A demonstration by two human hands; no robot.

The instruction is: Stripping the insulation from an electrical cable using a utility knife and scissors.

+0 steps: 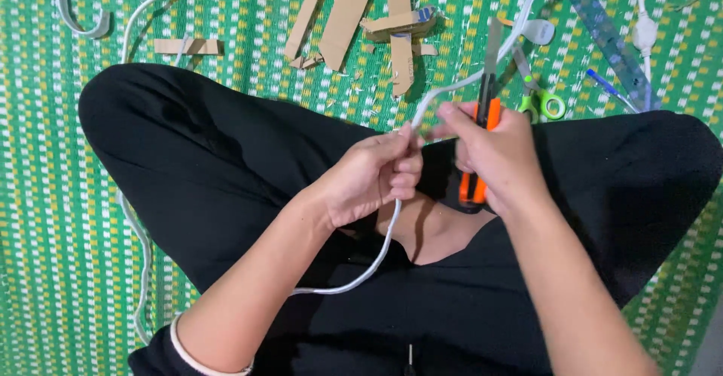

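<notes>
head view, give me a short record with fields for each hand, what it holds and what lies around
left hand: left hand pinches a white cable
right hand: right hand grips an orange and black utility knife, blade out, pointing away
cable: loops down over the lap
mat: green woven mat
near the knife: green-handled scissors, clear ruler, blue pen
further off: cardboard pieces

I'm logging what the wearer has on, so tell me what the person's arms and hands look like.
Both forearms are bare, and the left hand and right hand wear no gloves, rings or watch that show. A dark sleeve with a pale cuff edge sits pushed up the left arm. No right sleeve is in view.
</notes>
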